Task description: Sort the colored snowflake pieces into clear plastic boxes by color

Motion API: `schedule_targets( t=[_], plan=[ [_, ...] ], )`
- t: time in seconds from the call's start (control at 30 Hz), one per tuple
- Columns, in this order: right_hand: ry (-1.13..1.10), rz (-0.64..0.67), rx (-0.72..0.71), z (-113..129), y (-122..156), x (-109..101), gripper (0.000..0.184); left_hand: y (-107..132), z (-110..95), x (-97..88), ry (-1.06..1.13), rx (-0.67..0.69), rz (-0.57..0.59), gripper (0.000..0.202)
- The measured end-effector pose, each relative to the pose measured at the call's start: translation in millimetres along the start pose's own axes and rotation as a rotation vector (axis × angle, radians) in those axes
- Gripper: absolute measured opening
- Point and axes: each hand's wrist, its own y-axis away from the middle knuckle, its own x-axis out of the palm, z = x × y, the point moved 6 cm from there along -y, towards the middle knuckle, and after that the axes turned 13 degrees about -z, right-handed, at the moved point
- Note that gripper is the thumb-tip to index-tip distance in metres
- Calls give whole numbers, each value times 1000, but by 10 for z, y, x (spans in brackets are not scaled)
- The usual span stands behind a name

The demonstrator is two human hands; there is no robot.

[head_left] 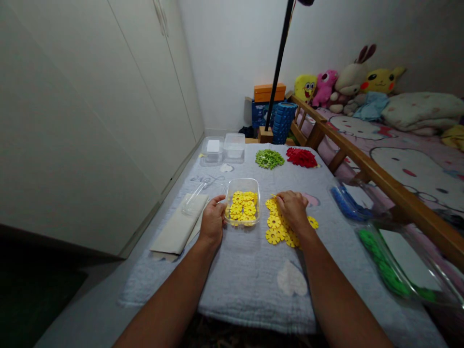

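Our right hand point(292, 208) curls over loose yellow snowflake discs point(273, 222) right of the clear plastic container point(242, 184); we cannot tell whether its fingers pinch any. Our left hand point(214, 218) grips the container's left side. We judge this as gathering discs; moving them inside would call for clearing the right wall, which stands between. Beyond the container lie light-green pieces point(269, 159) and red pieces point(302, 158).

The right grip point(293, 208) hides some yellow pieces point(282, 230), while the top edge cuts off the black pole point(280, 63)
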Motion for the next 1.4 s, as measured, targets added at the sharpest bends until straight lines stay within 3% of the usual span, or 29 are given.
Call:
schedule_targets(
  t=[0.17,0.33,0.53,0.73,0.83,1.03,1.2,1.4],
  plan=[
    [-183,-156,61,-26,-79,-153,27,-7,44,19,-2,4,31,46],
    [-537,-247,-16,212,-87,-377,22,-14,37,15,-13,56,19,44],
    [-593,-137,-149,621,30,-479,12,22,-5,30,-19,45,6,43],
    [-568,17,-237,776,143,-351,10,-2,17,29,-12,57,19,41],
    [-560,-17,-195,687,118,-307,13,-9,17,25,-16,65,18,40],
    [-406,-222,43,195,-50,-318,21,-11,15,13,-40,82,10,39],
    [-101,-94,119,-61,-34,-130,22,-22,30,18,-18,80,28,38],
    [25,60,43,-42,26,-10,28,-23,30,17,-2,79,20,40]
  ],
)
